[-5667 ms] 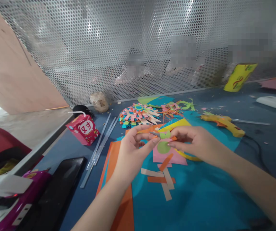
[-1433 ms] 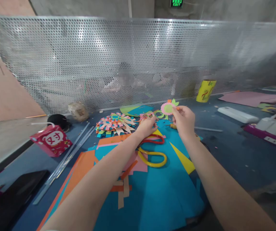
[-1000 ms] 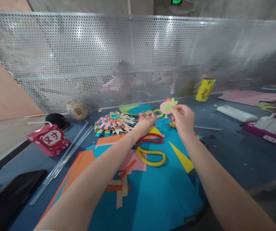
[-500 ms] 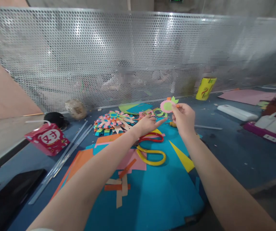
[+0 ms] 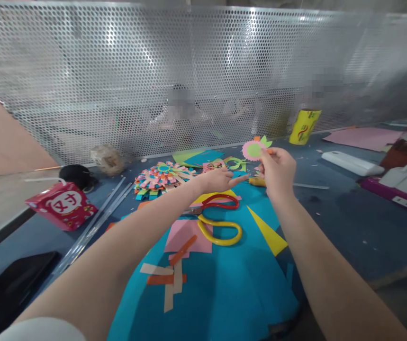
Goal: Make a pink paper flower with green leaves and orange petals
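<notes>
A small paper flower (image 5: pixel 254 150), with a scalloped pink rim, a light green centre and green leaf tips, is pinched between the thumb and fingers of my right hand (image 5: pixel 280 173). My left hand (image 5: pixel 217 182) hovers left of it, one finger stretched to the right, the others partly curled; nothing shows in it. Just below that hand lie scissors (image 5: pixel 224 244) with one red and one yellow handle. A layered multicoloured paper flower (image 5: pixel 158 179) rests to its left. Blue paper sheets (image 5: pixel 239 279) lie under the scissors, with orange and cream strips (image 5: pixel 167 279) and a yellow triangle (image 5: pixel 269 234).
A perforated metal screen (image 5: pixel 118 94) stands along the back, with people behind it. On the left are a red drink box (image 5: pixel 64 206), clear sticks (image 5: pixel 93 227) and a black phone-like slab (image 5: pixel 18 284). A yellow can (image 5: pixel 304 127) and a purple power strip (image 5: pixel 391 195) stand right.
My right hand has shifted slightly right and up with the small paper flower. The camera view has turned a little, and my left forearm covers more of the orange paper.
</notes>
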{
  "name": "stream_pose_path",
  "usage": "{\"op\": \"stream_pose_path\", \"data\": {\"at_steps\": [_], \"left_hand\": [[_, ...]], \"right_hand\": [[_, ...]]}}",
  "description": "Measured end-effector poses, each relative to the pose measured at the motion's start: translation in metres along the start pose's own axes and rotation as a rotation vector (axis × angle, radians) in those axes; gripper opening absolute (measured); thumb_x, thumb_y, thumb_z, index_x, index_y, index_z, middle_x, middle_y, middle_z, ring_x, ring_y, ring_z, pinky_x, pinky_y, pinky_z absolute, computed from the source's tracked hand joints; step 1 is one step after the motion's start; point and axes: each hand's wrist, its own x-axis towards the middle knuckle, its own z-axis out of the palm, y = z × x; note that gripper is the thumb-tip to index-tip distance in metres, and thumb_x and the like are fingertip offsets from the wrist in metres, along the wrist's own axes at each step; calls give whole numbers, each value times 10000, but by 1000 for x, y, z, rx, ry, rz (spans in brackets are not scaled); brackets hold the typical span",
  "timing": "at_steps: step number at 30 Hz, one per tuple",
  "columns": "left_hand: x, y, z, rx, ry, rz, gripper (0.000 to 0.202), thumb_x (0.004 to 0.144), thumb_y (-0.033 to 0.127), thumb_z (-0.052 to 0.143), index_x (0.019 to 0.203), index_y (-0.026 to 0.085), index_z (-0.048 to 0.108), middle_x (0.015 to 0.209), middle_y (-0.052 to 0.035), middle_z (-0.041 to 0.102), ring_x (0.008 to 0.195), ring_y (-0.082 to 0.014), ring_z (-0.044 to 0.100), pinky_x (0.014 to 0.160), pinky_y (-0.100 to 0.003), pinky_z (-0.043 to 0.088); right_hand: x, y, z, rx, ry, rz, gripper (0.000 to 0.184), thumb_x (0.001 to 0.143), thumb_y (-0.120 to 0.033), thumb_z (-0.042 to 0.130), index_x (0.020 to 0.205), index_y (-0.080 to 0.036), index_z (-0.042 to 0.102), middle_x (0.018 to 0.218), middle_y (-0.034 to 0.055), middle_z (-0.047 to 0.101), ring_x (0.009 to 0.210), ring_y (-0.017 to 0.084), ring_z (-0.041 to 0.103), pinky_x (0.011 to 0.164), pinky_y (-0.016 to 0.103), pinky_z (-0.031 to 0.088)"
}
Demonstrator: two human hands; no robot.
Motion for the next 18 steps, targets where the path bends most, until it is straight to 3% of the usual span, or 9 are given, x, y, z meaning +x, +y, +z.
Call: {"op": "stream_pose_path", "data": {"at_steps": [10, 14, 18], "left_hand": [[-8, -5, 11, -115, 127, 17, 472, 870, 37, 247, 1307, 132, 397, 836, -118, 642, 839, -200, 600, 832, -359, 416], [-8, -5, 17, -212, 199, -85, 453, 874, 60, 255, 1306, 114, 381, 903, -146, 649, 918, -229, 596, 855, -407, 408], [-12, -2, 26, -354, 297, -232, 547, 833, 102, 378, 1356, 67, 221, 979, -151, 653, 987, -241, 581, 845, -387, 427]], "right_hand": [[1, 4, 4, -2, -3, -1, 116, 691, -290, 592, 694, -210, 508, 534, -60, 496, 399, 80, 430, 384, 217, 342], [-1, 3, 4, -6, -7, 9, 125, 691, -292, 597, 689, -201, 512, 535, -60, 495, 396, 74, 426, 388, 213, 344], [-2, 2, 4, -6, -18, 10, 124, 694, -292, 596, 691, -200, 514, 523, -63, 493, 384, 73, 423, 386, 214, 343]]}}
